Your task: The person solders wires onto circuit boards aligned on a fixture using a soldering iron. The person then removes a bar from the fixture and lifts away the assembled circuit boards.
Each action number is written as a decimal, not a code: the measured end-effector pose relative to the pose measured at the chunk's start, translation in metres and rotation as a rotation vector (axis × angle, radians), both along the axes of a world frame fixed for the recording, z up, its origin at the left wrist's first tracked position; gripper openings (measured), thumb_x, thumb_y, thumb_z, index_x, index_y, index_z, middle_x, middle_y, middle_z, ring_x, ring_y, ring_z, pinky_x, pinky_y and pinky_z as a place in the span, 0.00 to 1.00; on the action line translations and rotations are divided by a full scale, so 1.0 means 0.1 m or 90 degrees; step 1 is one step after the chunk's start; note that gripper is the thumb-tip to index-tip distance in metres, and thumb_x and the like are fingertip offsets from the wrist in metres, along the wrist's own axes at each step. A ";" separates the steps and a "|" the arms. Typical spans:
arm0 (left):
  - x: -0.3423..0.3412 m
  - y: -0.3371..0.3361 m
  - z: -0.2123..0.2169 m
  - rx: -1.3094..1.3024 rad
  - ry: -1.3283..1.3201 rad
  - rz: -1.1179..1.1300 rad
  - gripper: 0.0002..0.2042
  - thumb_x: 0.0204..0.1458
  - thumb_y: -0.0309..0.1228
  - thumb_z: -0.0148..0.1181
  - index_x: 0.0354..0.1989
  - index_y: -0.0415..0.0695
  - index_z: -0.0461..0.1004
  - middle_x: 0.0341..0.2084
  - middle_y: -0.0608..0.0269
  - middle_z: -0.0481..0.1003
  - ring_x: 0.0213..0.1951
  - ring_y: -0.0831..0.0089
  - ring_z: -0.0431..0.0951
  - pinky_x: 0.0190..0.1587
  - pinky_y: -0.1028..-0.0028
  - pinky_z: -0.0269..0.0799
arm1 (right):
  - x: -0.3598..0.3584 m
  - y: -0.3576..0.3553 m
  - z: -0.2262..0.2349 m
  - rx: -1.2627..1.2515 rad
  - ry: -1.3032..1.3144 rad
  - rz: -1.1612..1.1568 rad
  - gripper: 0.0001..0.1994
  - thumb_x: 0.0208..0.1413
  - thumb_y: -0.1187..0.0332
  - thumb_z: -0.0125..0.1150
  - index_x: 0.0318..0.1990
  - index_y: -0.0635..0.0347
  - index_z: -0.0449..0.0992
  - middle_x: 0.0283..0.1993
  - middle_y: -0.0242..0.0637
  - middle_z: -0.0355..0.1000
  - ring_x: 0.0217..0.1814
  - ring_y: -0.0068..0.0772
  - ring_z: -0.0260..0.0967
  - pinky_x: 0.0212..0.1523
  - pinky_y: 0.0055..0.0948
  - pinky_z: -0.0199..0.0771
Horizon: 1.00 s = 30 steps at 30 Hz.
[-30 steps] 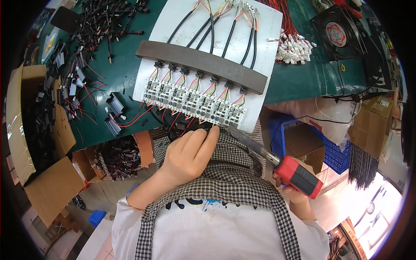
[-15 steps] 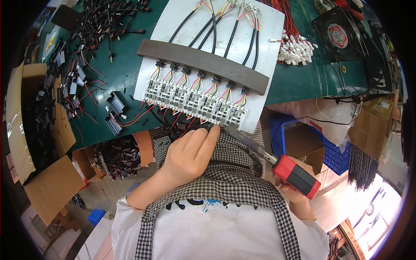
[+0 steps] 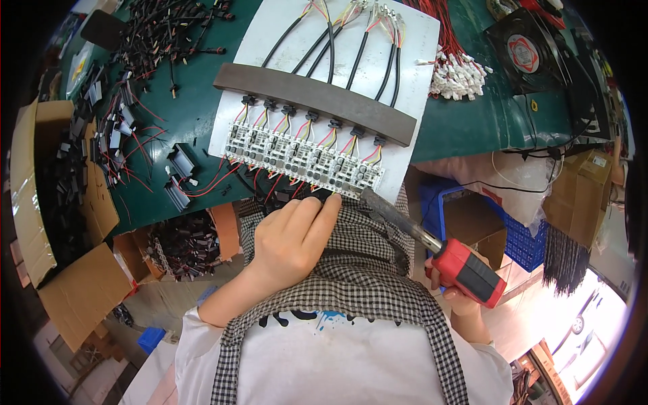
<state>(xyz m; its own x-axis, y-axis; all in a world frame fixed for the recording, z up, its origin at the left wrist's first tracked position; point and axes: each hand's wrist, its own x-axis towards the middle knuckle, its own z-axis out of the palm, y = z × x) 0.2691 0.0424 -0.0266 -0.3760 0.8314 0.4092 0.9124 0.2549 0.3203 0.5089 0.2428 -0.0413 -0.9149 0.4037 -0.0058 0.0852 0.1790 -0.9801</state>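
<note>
My right hand (image 3: 455, 290) is closed around the red and black handle of a soldering iron (image 3: 432, 239). The iron's dark barrel points up and left, its front end by the near right edge of a row of white circuit boards (image 3: 304, 158). My left hand (image 3: 293, 236) is pinched at the near edge of the same row, left of the iron; what its fingertips hold is hidden. Coloured wires run from the boards to black cables (image 3: 361, 64), which pass under a dark bar (image 3: 314, 101) lying across a white panel (image 3: 250, 71).
Metal housings (image 3: 181, 160) and black connector leads (image 3: 162, 34) lie on the green table (image 3: 466, 128). Red wires with white plugs (image 3: 462, 75) and a square fan (image 3: 530, 54) are at the right. Cardboard boxes (image 3: 84, 290) stand at left; a blue crate (image 3: 523, 239) stands below right.
The soldering iron and my right hand have shifted slightly to the right. The white panel and boards have moved a little left. My left hand stays pinched at almost the same place.
</note>
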 end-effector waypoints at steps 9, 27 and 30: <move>0.02 0.04 -0.01 0.100 -0.192 0.065 0.12 0.44 0.20 0.65 0.38 0.35 0.75 0.26 0.59 0.73 0.23 0.68 0.75 0.23 0.75 0.70 | 0.00 -0.10 0.06 0.028 -0.037 -0.045 0.13 0.36 0.76 0.66 0.35 0.65 0.78 0.38 0.45 0.77 0.32 0.35 0.77 0.34 0.25 0.77; 0.04 0.04 -0.05 0.097 -0.074 0.034 0.10 0.41 0.16 0.65 0.35 0.34 0.77 0.22 0.60 0.73 0.21 0.69 0.73 0.22 0.75 0.69 | 0.03 0.02 -0.02 0.029 0.023 0.034 0.29 0.44 0.57 0.72 0.48 0.74 0.73 0.34 0.41 0.77 0.30 0.31 0.76 0.32 0.25 0.76; 0.02 0.04 -0.01 0.077 -0.053 0.002 0.12 0.40 0.16 0.64 0.36 0.33 0.76 0.24 0.58 0.73 0.22 0.68 0.74 0.22 0.74 0.69 | 0.03 0.04 -0.02 0.000 0.021 0.026 0.30 0.44 0.58 0.72 0.48 0.74 0.73 0.34 0.41 0.77 0.29 0.30 0.76 0.32 0.25 0.75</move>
